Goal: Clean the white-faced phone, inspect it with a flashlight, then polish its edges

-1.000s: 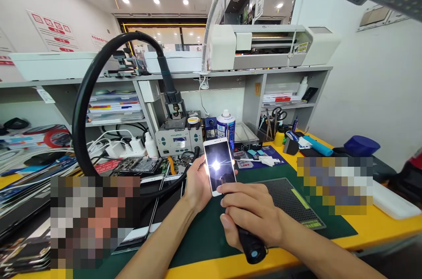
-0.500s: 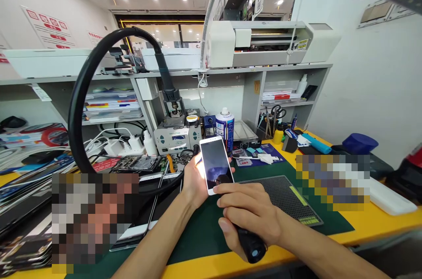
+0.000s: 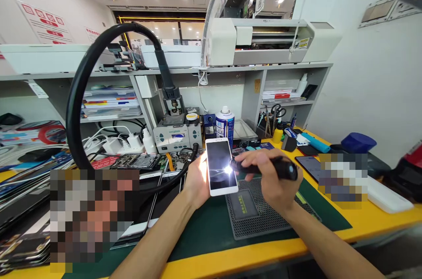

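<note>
A white-framed smartphone [image 3: 220, 156] with a dark screen is held upright by my left hand [image 3: 197, 182], whose fingers wrap behind its left edge. My right hand [image 3: 275, 180] grips a black flashlight [image 3: 280, 167] that points left at the phone. A bright spot of light shows on the lower right of the screen. Under my right hand lies a grey perforated mat [image 3: 244, 208], on top of a dark green mat [image 3: 194, 241].
A soldering station [image 3: 178, 138] and a blue-white spray can [image 3: 225, 125] stand behind the phone. A thick black hose [image 3: 77, 94] arcs on the left above phone parts. On the right are a blue bowl [image 3: 358, 143] and a white case [image 3: 389, 195].
My right hand has moved up and right from the phone's lower edge, turning the flashlight toward the screen, where a bright spot now shows. The phone has shifted slightly right.
</note>
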Motion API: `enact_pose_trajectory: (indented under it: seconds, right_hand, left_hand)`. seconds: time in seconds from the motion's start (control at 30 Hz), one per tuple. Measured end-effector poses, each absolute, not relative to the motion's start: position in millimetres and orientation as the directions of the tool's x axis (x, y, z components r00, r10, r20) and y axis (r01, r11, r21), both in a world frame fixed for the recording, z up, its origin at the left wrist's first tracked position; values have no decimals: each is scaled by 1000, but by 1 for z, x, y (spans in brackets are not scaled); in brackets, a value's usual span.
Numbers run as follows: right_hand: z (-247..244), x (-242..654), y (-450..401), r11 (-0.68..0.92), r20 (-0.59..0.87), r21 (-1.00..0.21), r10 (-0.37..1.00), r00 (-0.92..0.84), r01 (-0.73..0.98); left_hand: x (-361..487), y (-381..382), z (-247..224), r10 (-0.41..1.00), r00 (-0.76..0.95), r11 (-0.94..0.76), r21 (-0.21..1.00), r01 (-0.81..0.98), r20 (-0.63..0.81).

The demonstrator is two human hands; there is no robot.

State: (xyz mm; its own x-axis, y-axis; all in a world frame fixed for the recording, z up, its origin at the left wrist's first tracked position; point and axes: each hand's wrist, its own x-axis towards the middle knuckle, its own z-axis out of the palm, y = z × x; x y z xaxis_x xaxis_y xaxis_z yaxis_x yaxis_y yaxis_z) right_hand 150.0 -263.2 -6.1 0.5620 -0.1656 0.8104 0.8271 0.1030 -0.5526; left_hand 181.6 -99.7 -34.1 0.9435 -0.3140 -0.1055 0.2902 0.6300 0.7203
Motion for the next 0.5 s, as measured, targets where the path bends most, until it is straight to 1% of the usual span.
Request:
enact_pose_trajectory:
  seconds: [0.07,0.17,0.23,0.33,0.5]
  right_hand:
    - [0,155,-267,117,736,-631,-224,639,767]
    - [6,162,-272,76,712,-658,-261,652,749]
    - [5,164,-273,66,725,-648,-251,641,758]
    - [1,166,-274,59,770,-601,-227,597,797]
    - [-5,163,-273,65,817,-553,-154,556,831]
  left_hand:
    - [180,-99,-34,-362,924,605,724,333,-122]
    - [176,-99,-34,-425,897,571,732,371,-123]
    - [174,-100,-34,-444,889,558,743,370,-110]
    - [173,-101,-36,-459,884,549,755,359,-88]
    - [176,-103,-43,-481,873,564,737,373,-74]
